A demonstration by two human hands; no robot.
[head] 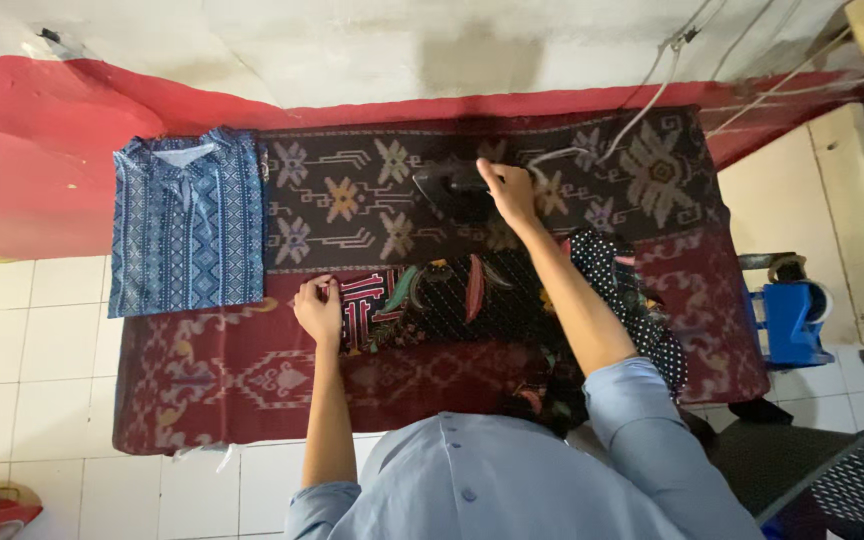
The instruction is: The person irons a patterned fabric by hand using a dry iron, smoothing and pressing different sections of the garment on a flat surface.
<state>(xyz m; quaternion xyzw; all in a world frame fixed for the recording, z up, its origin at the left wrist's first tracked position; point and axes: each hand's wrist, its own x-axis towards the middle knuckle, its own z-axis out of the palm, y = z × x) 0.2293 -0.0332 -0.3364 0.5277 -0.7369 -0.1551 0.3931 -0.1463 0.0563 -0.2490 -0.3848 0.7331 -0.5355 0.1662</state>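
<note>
Patterned table cloth (252,385), iron (452,188) under right fingers (497,178).

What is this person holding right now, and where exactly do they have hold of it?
The right hand has its grip on the handle on top of the dark iron. The left hand holds nothing; it presses flat on the edge of the patterned dark garment.

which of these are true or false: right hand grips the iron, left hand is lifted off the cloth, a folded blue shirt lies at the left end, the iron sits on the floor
1. The right hand grips the iron: true.
2. The left hand is lifted off the cloth: false, it presses on the dark patterned garment.
3. A folded blue shirt lies at the left end: true.
4. The iron sits on the floor: false, it rests on the patterned table cover.
</note>
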